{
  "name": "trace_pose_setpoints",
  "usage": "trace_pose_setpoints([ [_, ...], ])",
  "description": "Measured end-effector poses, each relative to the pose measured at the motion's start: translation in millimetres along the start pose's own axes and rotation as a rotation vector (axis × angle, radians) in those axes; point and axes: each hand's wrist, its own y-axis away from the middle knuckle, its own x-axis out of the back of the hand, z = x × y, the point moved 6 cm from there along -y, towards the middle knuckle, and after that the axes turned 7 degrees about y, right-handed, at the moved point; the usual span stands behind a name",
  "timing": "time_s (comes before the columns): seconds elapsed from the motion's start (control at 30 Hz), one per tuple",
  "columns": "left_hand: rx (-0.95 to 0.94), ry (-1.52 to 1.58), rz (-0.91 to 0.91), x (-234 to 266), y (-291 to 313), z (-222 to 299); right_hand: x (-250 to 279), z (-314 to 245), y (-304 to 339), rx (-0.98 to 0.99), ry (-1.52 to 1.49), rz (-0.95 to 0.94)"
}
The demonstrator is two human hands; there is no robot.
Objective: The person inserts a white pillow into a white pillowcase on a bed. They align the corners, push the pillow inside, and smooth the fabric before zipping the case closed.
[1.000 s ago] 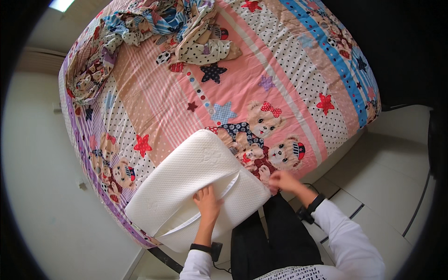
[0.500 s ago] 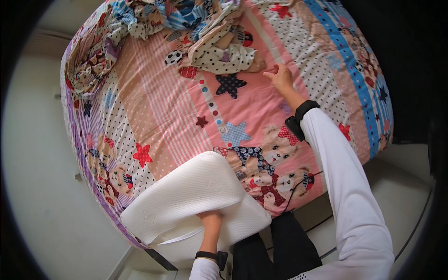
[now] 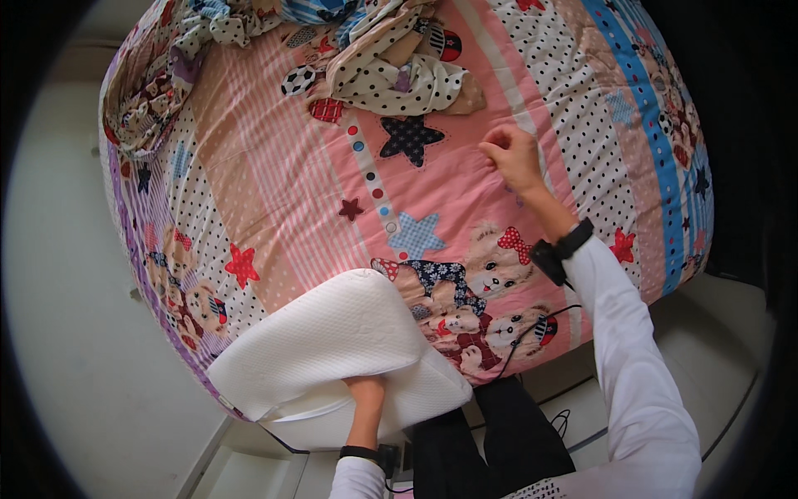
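Observation:
A white quilted pillow (image 3: pixel 320 320) lies at the near left edge of the bed, partly overhanging it. My left hand (image 3: pixel 366 397) reaches under a fold or opening in the pillow's white cover; its fingers are hidden inside. A pale strip runs along the opening beside the wrist. Over the pink part of the patterned bedspread (image 3: pixel 453 195), my right hand (image 3: pixel 513 158) hovers with fingers curled toward the thumb and nothing visible in them. Nearest to it is a crumpled polka-dot cloth (image 3: pixel 399 83) with printed figures.
More bunched patterned fabric (image 3: pixel 150 100) stretches along the bed's far left side. A thin black cable (image 3: pixel 519 341) crosses the near bed edge from my right wrist. My black-trousered legs (image 3: pixel 524 432) stand against the bed. A pale wall (image 3: pixel 58 274) rises at the left.
My right hand has drawn slightly nearer and to the right, away from the crumpled cloth, and its fingers have curled in. My left hand stays in the pillow. The view has shifted slightly.

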Motion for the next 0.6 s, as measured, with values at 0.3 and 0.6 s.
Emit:
trace_pose_setpoints([
  [0.3, 0.029, -0.011, -0.059, 6.2, 3.4, -4.5, -39.9, 5.5, -20.1, 0.002, 0.438, 0.095],
  [0.6, -0.036, -0.021, 0.001, -23.8, -1.6, -15.2, 12.9, 32.7, 0.1, -0.053, 0.478, 0.115],
])
